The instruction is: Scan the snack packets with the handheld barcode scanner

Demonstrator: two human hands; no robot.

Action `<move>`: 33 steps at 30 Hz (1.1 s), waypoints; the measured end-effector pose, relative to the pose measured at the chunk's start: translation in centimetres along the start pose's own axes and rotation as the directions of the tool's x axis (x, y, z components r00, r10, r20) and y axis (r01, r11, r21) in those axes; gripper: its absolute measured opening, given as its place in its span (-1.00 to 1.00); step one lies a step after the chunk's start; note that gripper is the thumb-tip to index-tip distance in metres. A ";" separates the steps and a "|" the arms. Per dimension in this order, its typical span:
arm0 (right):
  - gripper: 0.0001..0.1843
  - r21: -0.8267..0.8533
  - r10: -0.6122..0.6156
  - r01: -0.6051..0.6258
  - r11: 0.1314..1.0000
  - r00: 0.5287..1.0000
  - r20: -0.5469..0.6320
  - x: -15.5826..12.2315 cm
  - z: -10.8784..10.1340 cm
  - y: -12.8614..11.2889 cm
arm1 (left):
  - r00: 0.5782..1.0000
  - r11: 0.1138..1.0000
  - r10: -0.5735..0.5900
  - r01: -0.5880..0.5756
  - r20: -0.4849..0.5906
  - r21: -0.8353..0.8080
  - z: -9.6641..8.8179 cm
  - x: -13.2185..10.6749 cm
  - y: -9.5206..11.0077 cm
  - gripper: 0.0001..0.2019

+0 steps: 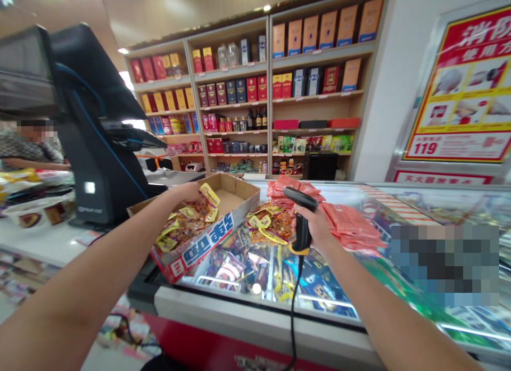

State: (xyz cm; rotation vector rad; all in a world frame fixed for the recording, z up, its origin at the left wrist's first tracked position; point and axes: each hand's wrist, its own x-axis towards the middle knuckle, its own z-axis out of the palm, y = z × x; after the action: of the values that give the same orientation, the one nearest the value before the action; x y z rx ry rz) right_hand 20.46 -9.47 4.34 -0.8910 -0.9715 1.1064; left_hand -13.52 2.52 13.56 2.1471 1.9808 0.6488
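My right hand (pixel 317 224) is wrapped round the grip of a black and yellow barcode scanner (pixel 302 227), its cable hanging down in front of the freezer. Over the open cardboard box (pixel 243 192), my left hand (pixel 189 192) is closed on a small yellow-edged snack packet (pixel 209 203); its fingertips are partly hidden. More of these packets (pixel 170 232) lie inside the box, below my left wrist. Beside the box, a loose pile of similar snack packets (pixel 265 222) rests on the glass lid, just left of the scanner.
Orange-red packages (pixel 349 224) are stacked on the glass-topped freezer (pixel 255 315), right of the scanner. A black checkout terminal (pixel 99 131) rises on the left, with a person (pixel 27 147) beyond it. Shelves of boxed goods (pixel 235 91) line the back wall.
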 end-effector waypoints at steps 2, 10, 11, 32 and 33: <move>-0.73 -0.007 0.009 -0.009 1.000 1.000 0.003 0.0 0.0 0.0 | 1.000 0.998 0.005 -0.005 -0.008 -0.056 -0.2 -1.2 2.3 -0.82; -0.75 -0.058 -0.021 0.021 0.998 1.000 -0.001 0.0 0.0 0.0 | 0.920 0.537 0.166 -0.387 -0.356 -0.749 9.2 -4.4 10.5 -0.71; -0.75 -0.070 -0.029 0.029 0.997 1.000 0.002 0.0 0.0 -0.1 | 0.916 0.500 0.138 -0.394 -0.378 -0.772 10.9 -4.1 10.8 -0.72; -0.81 -0.335 0.027 0.038 0.941 0.982 0.185 -0.3 -0.3 1.1 | 0.917 0.523 -0.024 -0.328 -0.398 -0.787 19.0 -2.1 8.8 -0.82; -0.80 -0.332 0.032 0.031 0.943 0.982 0.184 -0.3 -0.3 1.0 | 0.916 0.525 -0.023 -0.329 -0.400 -0.785 19.1 -2.0 8.8 -0.82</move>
State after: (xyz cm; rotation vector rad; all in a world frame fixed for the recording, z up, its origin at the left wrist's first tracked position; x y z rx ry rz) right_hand 20.40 -9.55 3.22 -1.0726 -1.3431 1.0551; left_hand 2.21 2.91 -0.50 1.6055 1.1064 1.7259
